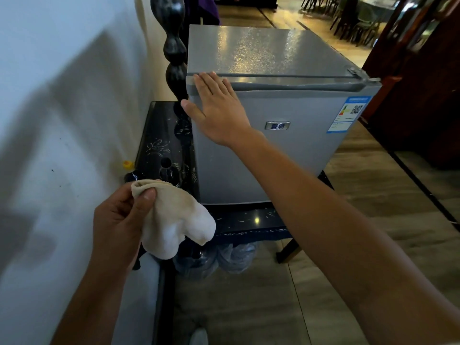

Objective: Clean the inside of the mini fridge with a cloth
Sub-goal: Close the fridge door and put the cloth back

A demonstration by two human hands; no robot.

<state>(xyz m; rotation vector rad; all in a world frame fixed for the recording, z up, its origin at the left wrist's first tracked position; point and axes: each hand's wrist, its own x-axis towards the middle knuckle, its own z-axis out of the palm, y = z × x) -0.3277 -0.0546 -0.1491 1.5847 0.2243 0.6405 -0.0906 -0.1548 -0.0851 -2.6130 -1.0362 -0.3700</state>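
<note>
A grey mini fridge (286, 135) stands on a low dark table (249, 221), its door closed so the inside is hidden. My right hand (216, 108) lies flat on the door's upper left corner, fingers spread over the top edge and thumb around the left side. A crumpled beige cloth (174, 220) hangs from my left hand (119, 220), pinched between thumb and fingers, in front of the table's left part and below the fridge.
A white wall (62, 120) runs along the left. A dark turned wooden post (174, 51) rises behind the fridge's left side. A yellow-capped bottle (128, 168) stands by the wall. Plastic bags (216, 260) lie under the table. Chairs stand at the far right.
</note>
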